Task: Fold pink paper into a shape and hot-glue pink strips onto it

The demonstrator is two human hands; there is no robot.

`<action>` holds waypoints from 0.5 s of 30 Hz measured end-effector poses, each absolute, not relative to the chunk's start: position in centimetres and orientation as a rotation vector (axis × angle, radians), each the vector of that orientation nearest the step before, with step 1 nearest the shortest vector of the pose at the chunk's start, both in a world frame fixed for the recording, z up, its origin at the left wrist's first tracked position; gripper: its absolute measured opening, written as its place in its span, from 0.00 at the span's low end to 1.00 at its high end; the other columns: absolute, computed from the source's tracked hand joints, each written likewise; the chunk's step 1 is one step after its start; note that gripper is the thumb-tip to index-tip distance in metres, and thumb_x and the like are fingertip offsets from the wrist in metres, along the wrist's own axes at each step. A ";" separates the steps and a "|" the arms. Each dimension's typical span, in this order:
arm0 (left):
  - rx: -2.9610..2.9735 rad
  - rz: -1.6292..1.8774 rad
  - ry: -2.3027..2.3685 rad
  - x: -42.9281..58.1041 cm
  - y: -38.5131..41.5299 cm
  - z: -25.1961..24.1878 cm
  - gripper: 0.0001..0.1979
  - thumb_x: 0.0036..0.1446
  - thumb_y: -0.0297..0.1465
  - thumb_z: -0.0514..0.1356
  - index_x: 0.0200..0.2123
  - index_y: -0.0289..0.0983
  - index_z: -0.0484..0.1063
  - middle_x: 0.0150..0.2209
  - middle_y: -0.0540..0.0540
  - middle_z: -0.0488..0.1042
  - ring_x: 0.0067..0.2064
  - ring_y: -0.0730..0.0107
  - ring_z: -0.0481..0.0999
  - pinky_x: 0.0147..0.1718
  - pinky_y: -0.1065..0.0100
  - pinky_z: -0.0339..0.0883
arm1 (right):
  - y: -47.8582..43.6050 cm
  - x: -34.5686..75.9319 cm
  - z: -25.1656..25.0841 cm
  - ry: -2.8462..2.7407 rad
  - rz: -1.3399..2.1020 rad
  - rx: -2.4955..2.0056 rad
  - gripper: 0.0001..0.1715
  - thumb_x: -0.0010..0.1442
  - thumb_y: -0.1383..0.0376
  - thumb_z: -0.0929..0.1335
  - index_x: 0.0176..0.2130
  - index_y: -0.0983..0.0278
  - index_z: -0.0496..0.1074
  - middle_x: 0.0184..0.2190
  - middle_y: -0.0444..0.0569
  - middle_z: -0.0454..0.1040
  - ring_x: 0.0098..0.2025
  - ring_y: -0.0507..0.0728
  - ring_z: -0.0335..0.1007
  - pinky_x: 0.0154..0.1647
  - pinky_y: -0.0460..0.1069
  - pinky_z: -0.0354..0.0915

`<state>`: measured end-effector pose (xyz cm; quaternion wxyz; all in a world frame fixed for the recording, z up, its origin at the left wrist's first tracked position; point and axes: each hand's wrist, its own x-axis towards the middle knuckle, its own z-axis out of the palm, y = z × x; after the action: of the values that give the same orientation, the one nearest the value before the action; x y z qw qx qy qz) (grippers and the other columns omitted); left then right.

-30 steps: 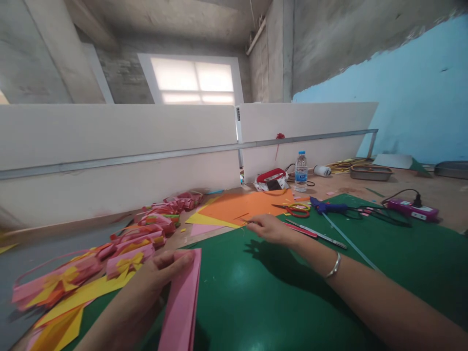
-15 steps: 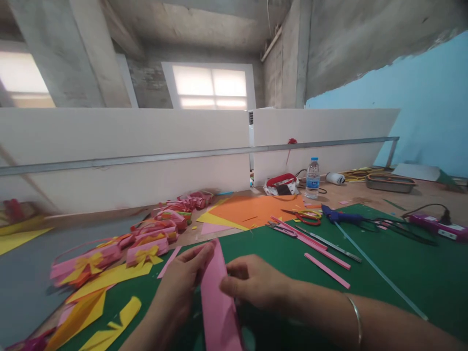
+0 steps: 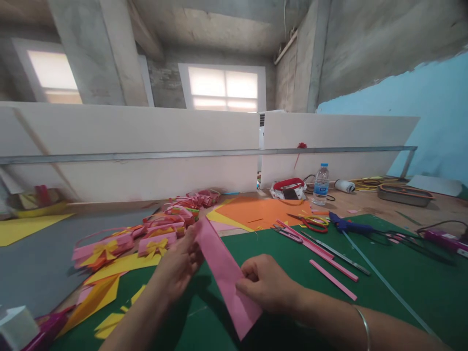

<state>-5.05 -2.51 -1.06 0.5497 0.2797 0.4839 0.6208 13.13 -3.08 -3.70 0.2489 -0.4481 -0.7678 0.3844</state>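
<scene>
pink paper [image 3: 224, 274] is held at its far end by the left hand [image 3: 180, 265] and pinched nearer by the right hand [image 3: 269, 286], seemingly for steadiness.

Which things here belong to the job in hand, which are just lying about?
Likely the job's:
pink paper, pinched by right hand, left hand at its far end
green mat beneath
scissors
glue gun

Apparently just lying about:
water bottle
white cylinder
grey tray
</scene>
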 end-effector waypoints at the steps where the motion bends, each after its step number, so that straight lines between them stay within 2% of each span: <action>1: 0.681 1.407 1.148 -4.6 -2.7 -1.3 0.10 0.55 0.37 0.59 0.36 0.36 0.68 0.27 0.49 0.74 0.26 0.75 0.75 0.29 0.72 0.72 | -2.8 13.2 -3.8 -2.142 0.832 -1.237 0.12 0.48 0.69 0.64 0.16 0.65 0.61 0.14 0.39 0.54 0.19 0.47 0.47 0.20 0.45 0.42; 4: 0.742 1.237 1.128 -3.0 -3.1 -2.1 0.14 0.50 0.39 0.63 0.34 0.35 0.67 0.28 0.45 0.75 0.30 0.66 0.78 0.33 0.64 0.74 | -2.4 13.5 -4.3 -2.308 0.330 -1.242 0.11 0.53 0.67 0.63 0.21 0.66 0.67 0.18 0.45 0.67 0.21 0.50 0.57 0.23 0.47 0.44; 7: 0.777 1.188 1.147 -2.1 -3.1 -2.7 0.15 0.47 0.35 0.65 0.34 0.36 0.65 0.28 0.46 0.75 0.30 0.64 0.78 0.33 0.62 0.74 | -2.6 13.5 -4.6 -2.463 0.180 -1.214 0.11 0.57 0.62 0.63 0.29 0.65 0.72 0.25 0.51 0.75 0.24 0.53 0.65 0.24 0.47 0.46; 10: 0.778 1.181 1.184 -2.1 -2.9 -2.9 0.15 0.47 0.34 0.65 0.35 0.35 0.64 0.30 0.44 0.76 0.27 0.68 0.77 0.30 0.65 0.73 | -2.9 13.4 -4.3 -2.467 0.283 -1.182 0.13 0.57 0.58 0.64 0.30 0.64 0.73 0.26 0.49 0.76 0.25 0.54 0.66 0.24 0.47 0.47; 15: 0.847 1.184 1.117 -2.4 -3.5 -2.5 0.20 0.41 0.35 0.69 0.38 0.35 0.68 0.34 0.42 0.78 0.32 0.63 0.78 0.30 0.64 0.73 | -2.7 13.5 -3.7 -2.194 0.890 -1.098 0.15 0.58 0.58 0.63 0.31 0.66 0.73 0.25 0.45 0.73 0.27 0.51 0.64 0.25 0.44 0.53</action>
<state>-2.38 -3.48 -2.54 0.6079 0.3664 0.4833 0.5124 13.51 -2.74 -3.66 0.2629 -0.4058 -0.8111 0.3290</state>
